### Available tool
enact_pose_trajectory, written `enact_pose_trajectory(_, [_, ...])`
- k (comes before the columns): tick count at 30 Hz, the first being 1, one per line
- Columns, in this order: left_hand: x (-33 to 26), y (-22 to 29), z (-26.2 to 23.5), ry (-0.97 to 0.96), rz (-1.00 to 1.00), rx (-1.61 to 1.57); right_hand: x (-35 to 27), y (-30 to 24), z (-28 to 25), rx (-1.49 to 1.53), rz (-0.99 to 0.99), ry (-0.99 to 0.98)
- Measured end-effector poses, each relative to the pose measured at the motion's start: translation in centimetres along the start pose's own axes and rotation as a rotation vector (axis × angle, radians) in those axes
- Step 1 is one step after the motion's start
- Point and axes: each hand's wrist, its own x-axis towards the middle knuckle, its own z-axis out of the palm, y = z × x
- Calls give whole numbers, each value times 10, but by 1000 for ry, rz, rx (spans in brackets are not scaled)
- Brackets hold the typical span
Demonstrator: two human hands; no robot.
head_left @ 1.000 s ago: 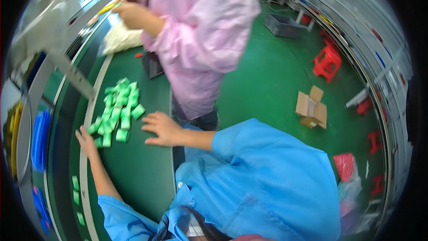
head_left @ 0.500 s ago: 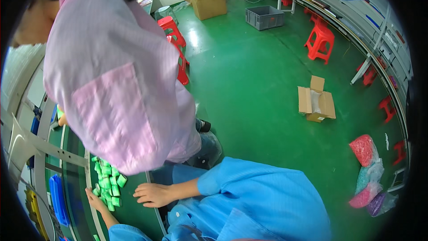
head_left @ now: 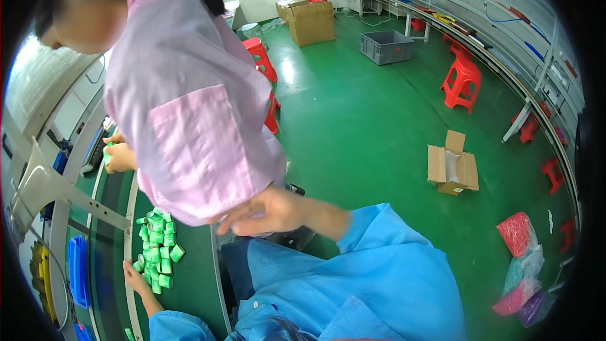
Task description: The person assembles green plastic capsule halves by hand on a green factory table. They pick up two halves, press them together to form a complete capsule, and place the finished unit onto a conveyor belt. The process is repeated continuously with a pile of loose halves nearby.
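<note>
A heap of small bright green cylinders (head_left: 161,246) lies on the dark green worktop (head_left: 189,297) at the lower left. My left hand (head_left: 135,280) rests beside the heap near the worktop's far rail, fingers stretched out and nothing visibly held. My right hand (head_left: 268,211), slightly blurred, is raised by the pink sleeve of a co-worker (head_left: 202,126) standing to my left. Its fingers are apart and loosely bent, with nothing seen in them; whether they touch the sleeve I cannot tell. Farther along the bench, the co-worker's hands (head_left: 118,153) hold something green, mostly hidden by the fingers.
A pale metal bracket (head_left: 95,205) crosses the worktop, with blue bins (head_left: 78,271) beyond it. On the green floor stand an open cardboard box (head_left: 451,170), a grey crate (head_left: 386,48) and red stools (head_left: 461,85). Bags of coloured pieces (head_left: 521,259) lie at right.
My right hand has lifted from the worktop's near edge and moved up and right to the co-worker's sleeve. My left hand stays by the green cylinders. The co-worker's hands have come into fuller view.
</note>
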Motion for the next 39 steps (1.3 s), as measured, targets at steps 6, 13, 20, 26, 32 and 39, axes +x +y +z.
enact_pose_trajectory(6, [1,-5,-5,-6,-18,-167,16,-83,-104,30,-406,680])
enact_pose_trajectory(13, [-2,16,-3,-5,-44,-41,55,-101,-153,78,-449,841])
enact_pose_trajectory(20, [15,-31,-27,-24,44,114,7,-69,-11,-482,-376,611])
enact_pose_trajectory(26, [2,3,-17,-174,289,510,9,-28,67,-845,-134,-54])
enact_pose_trajectory(32, [-39,61,-7,110,-46,-36,23,79,112,-835,180,-454])
enact_pose_trajectory(39, [-34,29,-3,186,39,-246,60,160,167,-738,131,-479])
